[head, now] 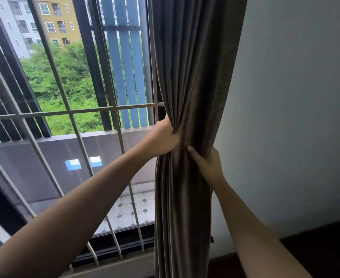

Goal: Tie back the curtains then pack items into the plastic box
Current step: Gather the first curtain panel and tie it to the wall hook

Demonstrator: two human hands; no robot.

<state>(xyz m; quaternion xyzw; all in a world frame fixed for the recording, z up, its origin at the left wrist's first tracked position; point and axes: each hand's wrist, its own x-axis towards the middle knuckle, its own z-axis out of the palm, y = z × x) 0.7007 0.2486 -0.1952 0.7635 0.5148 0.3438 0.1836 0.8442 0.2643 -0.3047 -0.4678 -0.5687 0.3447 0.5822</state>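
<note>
One grey-brown curtain [191, 77], gathered into a bunch at the window's right edge beside the wall [295, 97]; left hand [163, 137] fisted on its left folds, right hand [207, 165] wrapped round just below (thumb in front); white window bars [75, 112] behind

Wall [295, 97] crowds curtain's [193, 67] right

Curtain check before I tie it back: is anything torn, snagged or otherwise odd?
Nothing stands out. The curtain hangs in even folds, bunched at mid-height between the left hand and right hand. No tear or stain shows. No tie-back is around it yet.
</note>
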